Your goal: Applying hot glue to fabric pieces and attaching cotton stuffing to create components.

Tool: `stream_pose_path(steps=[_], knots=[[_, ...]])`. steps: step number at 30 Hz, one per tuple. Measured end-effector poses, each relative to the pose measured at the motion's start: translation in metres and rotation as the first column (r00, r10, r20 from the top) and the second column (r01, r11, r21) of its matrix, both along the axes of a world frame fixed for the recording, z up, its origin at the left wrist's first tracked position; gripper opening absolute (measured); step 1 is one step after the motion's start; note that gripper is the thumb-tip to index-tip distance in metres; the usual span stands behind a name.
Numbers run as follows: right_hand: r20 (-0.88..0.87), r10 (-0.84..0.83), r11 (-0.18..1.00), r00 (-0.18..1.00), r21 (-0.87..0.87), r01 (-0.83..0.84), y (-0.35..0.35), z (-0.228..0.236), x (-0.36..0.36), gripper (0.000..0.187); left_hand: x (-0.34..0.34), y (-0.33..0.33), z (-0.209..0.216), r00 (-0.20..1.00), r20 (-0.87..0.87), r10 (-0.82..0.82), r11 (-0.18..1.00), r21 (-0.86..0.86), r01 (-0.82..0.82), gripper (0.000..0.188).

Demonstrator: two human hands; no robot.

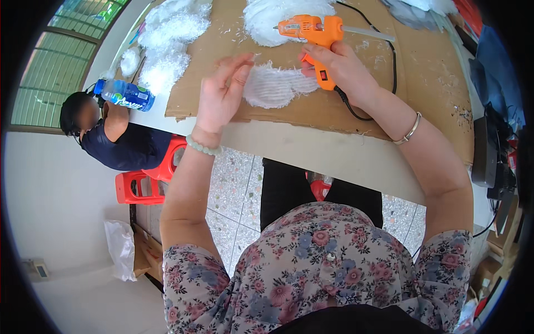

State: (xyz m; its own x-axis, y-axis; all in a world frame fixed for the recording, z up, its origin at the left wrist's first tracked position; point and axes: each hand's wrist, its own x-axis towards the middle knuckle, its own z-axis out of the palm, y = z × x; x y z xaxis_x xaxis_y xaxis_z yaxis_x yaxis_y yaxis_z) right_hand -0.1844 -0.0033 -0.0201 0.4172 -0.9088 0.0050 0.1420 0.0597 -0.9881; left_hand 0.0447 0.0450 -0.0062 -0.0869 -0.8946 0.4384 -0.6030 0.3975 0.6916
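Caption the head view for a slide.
The right hand holds an orange glue gun over cardboard, the left hand beside a small white fluffy piece.

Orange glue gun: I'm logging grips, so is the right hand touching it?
Touching: the head view shows the right hand wrapped around the handle of the orange glue gun.

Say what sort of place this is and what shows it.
Probably a small craft workshop: the right hand holds an orange glue gun, heaps of white fluff lie about, and cardboard covers much of the table.
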Motion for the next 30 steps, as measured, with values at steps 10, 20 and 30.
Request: stream_pose_path(steps=[10, 20, 30], knots=[[-0.06, 0.048, 0.999, 0.997, -0.009, -0.049, 0.001, -0.002, -0.002, 0.034, 0.029, -0.003, -0.014, 0.995, -0.059, 0.076, 0.997, 0.019, -0.075, 0.023], [0.034, 0.017, 0.998, 0.999, -0.063, -0.015, 0.007, 0.012, -0.005, 0.031, 0.039, 0.014, -0.027, 0.949, 0.054, 0.311, 0.938, -0.181, -0.297, 0.03], [-0.386, 0.233, 0.912, 0.893, -0.234, -0.338, 0.02, 0.03, 0.0, 0.03, 0.043, 0.027, -0.035, 0.932, -0.097, 0.35, 0.934, -0.043, -0.356, 0.012]])
